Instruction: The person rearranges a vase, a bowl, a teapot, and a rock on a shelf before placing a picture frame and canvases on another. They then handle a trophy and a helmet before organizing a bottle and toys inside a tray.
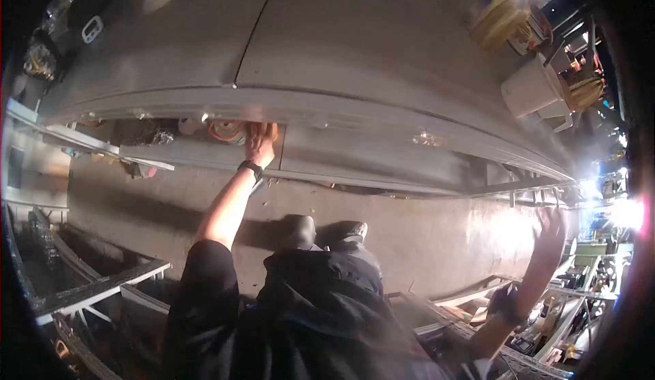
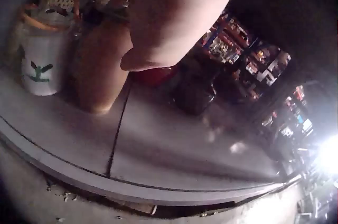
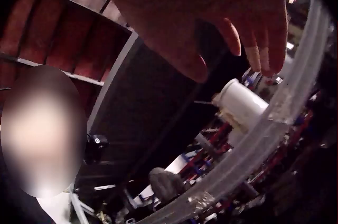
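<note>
My left hand reaches beneath the tabletop onto a lower shelf. It grips the upper part of a tan, rounded jar, thumb against its side; the fingers on the far side are hidden. Left of the jar stands a white container with a green mark and an orange ring-like handle. A dark red object and a dark rounded vessel sit on the other side of the jar. Out to the right, my right hand hangs in the air, fingers loosely extended, holding nothing.
Overhead in the head view spans a long grey tabletop, its front edge above the shelf. A white bucket and a yellowish bundle stand at the tabletop's right. Metal frames flank me on the floor.
</note>
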`<state>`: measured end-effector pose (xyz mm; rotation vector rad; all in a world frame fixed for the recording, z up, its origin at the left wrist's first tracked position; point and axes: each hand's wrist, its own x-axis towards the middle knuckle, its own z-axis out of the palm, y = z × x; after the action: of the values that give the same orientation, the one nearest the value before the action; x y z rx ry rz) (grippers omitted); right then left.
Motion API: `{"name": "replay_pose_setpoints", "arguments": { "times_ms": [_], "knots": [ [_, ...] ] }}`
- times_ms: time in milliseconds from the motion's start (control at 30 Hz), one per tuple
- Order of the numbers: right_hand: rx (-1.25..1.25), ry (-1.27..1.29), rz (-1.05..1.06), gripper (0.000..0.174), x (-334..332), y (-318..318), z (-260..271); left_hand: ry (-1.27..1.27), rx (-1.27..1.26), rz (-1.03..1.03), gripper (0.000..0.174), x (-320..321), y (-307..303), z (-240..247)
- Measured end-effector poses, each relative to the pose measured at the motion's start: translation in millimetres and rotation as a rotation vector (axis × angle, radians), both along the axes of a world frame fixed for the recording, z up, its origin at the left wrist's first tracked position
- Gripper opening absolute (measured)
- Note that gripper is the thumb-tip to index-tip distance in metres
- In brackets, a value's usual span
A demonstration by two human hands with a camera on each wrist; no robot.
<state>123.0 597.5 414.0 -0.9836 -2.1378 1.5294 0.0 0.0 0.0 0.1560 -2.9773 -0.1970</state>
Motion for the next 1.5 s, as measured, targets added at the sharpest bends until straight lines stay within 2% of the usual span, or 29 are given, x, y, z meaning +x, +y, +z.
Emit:
{"name": "replay_pose_setpoints", "arguments": {
  "times_ms": [33, 67, 100, 167, 233, 300, 333, 367, 500, 567, 600, 667, 733, 767, 833, 867, 900, 967, 1100, 1133, 1167, 1233, 1267, 1300, 1367, 1500],
  "knots": [
    [0.015, 0.001, -0.010, 0.047, 4.2, 2.0, 5.9, -0.045, -0.070, 0.012, 0.073, -0.5, 3.8, -1.2],
    [0.196, 0.038, 0.181, 0.046, 56.5, -13.7, -7.6, -0.083, -0.138, -0.004, 0.060, -0.6, 5.1, -8.3],
    [0.322, 0.061, 0.370, 0.045, 73.9, -32.0, -44.3, -0.100, -0.176, -0.019, 0.060, -1.9, 3.5, -7.8],
    [-0.219, 0.021, 0.302, 0.041, 107.0, -17.2, -91.9, -0.123, -0.058, -0.049, 0.059, -6.9, -3.0, -7.8],
    [-0.250, -0.089, 0.096, 0.041, 127.8, -23.2, -115.3, -0.156, 0.080, -0.083, 0.058, -14.0, -13.6, -10.3],
    [-0.293, -0.138, 0.056, 0.040, 137.3, -25.7, -137.6, -0.204, 0.186, -0.111, 0.056, -21.7, -25.7, -10.1],
    [-0.337, -0.093, 0.075, 0.040, 143.1, -28.8, -145.9, -0.227, 0.238, -0.121, 0.056, -25.3, -31.5, -9.6],
    [-0.306, -0.157, 0.054, 0.037, 143.0, -29.6, -153.1, -0.246, 0.289, -0.126, 0.055, -28.5, -36.7, -8.5],
    [-0.190, -0.219, 0.286, 0.033, 133.6, -53.2, -165.1, -0.321, 0.494, -0.123, 0.052, -35.1, -47.1, -4.0],
    [-0.180, -0.219, 0.427, 0.033, 125.1, -63.0, -174.9, -0.479, -0.164, -0.452, 0.053, -17.8, -19.4, 57.8],
    [-0.102, -0.277, 0.464, 0.035, 116.3, -78.4, -170.4, -0.421, 0.032, -0.498, 0.051, -3.0, -13.8, 73.1],
    [-0.335, -0.254, 0.503, 0.041, 103.3, -87.1, -194.8, -0.294, 0.082, -0.601, 0.045, 29.3, 11.5, 120.3],
    [0.056, -0.258, 0.812, 0.061, 79.1, -115.6, -195.8, -0.296, 0.190, -0.654, 0.041, 58.4, 36.5, 165.0],
    [0.149, -0.139, 0.921, 0.068, 72.0, -127.9, -206.8, -0.370, 0.218, -0.661, 0.038, 71.1, 51.1, 192.4],
    [0.197, 0.031, 1.092, 0.084, 53.2, -160.5, -192.9, -0.290, 0.278, -0.807, 0.033, 92.2, 75.6, 231.4],
    [0.312, 0.036, 1.169, 0.095, 46.6, -174.2, -177.6, -0.286, 0.294, -0.848, 0.032, 103.3, 87.9, 247.7],
    [0.309, 0.050, 1.165, 0.095, 44.4, -183.3, -172.6, -0.279, 0.307, -0.891, 0.032, 113.1, 101.2, 267.6],
    [0.380, 0.241, 1.306, 0.103, 41.3, -197.8, -165.7, -0.281, 0.354, -0.988, 0.029, 133.0, 123.2, 307.3],
    [0.212, 0.212, 1.353, 0.114, 48.5, -202.1, -155.0, -0.344, 0.333, -0.986, 0.028, 162.4, 151.0, 370.2],
    [0.110, 0.238, 1.346, 0.114, 50.0, -199.4, -152.4, -0.365, 0.328, -1.015, 0.044, 164.1, 149.8, 372.4],
    [0.006, 0.263, 1.335, 0.114, 51.9, -197.9, -150.9, -0.347, 0.307, -1.021, 0.044, 167.0, 154.1, 374.7],
    [-0.056, 0.375, 1.264, 0.115, 55.6, -200.9, -157.8, -0.308, 0.867, -0.731, 0.082, 177.0, 162.4, 374.1],
    [-0.026, 0.391, 1.258, 0.114, 56.3, -199.7, -151.5, -0.273, 0.943, -0.729, 0.098, 179.7, 165.5, 360.8],
    [0.001, 0.403, 1.251, 0.113, 58.9, -199.0, -140.7, -0.343, 1.093, -0.547, 0.086, 186.0, 174.4, 364.1],
    [0.033, 0.393, 1.218, 0.112, 62.3, -196.5, -124.3, -0.286, 1.079, -0.486, 0.073, 191.0, 189.6, 380.3],
    [0.110, 0.429, 1.183, 0.111, 68.0, -188.9, -104.8, -0.201, 1.066, -0.440, 0.060, 199.0, 208.2, 406.0]
  ]
}}
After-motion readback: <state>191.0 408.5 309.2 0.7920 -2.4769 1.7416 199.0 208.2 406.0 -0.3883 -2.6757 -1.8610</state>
